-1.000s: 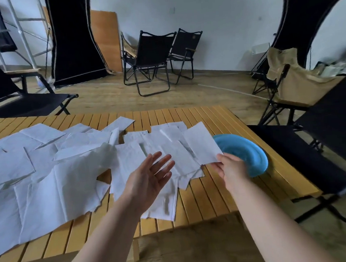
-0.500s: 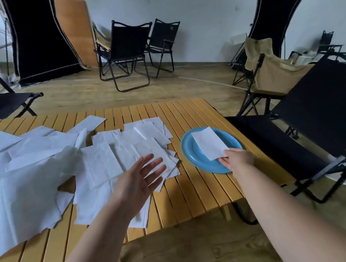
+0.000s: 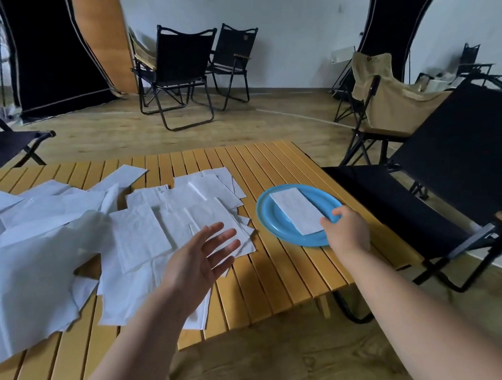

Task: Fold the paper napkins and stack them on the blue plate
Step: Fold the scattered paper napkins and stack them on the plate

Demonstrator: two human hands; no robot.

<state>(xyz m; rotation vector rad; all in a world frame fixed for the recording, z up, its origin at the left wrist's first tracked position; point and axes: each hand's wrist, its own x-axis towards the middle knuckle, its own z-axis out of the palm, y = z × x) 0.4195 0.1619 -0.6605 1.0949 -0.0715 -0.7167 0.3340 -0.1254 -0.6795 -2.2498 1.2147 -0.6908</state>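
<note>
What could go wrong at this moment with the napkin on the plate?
1. The folded napkin lies skewed, its near end over the blue plate rim; it may slide off once the right hand lets go.
2. The plate sits near the table edge, so a nudge might push it off.
3. The open left hand hovers over loose napkins and may scatter them.

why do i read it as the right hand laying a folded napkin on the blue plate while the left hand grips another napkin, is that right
Not quite. The head view shows the left hand open above the loose napkins, gripping nothing. The rest holds: the right hand is laying a folded napkin on the blue plate.
</note>
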